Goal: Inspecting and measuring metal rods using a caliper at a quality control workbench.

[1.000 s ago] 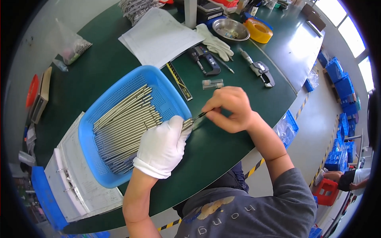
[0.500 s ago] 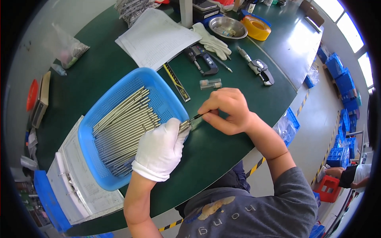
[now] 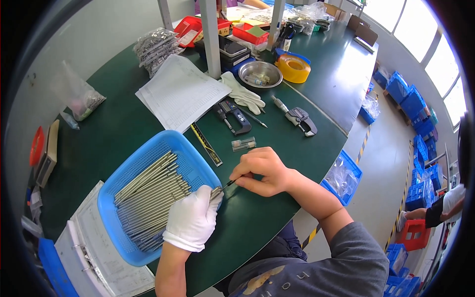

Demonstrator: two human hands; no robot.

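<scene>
We obs. white-gloved L hand (image 3: 190, 220) gripping silvery metal rod tips (image 3: 216, 193), qty unclear, at R rim of blue perforated plastic basket (image 3: 190, 161); bare R hand (image 3: 262, 171) pinches thin blk tool (image 3: 229, 184) at same. Basket holds many slim silvery metal rods (image 3: 148, 203). We note clear cyl. tubes (image 3: 243, 144) nr R hand.

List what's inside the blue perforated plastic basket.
Slender silvery metal rods, mostly side by side. The white-gloved left hand partly covers the right side of the basket; anything beneath the rods is hidden.
</scene>
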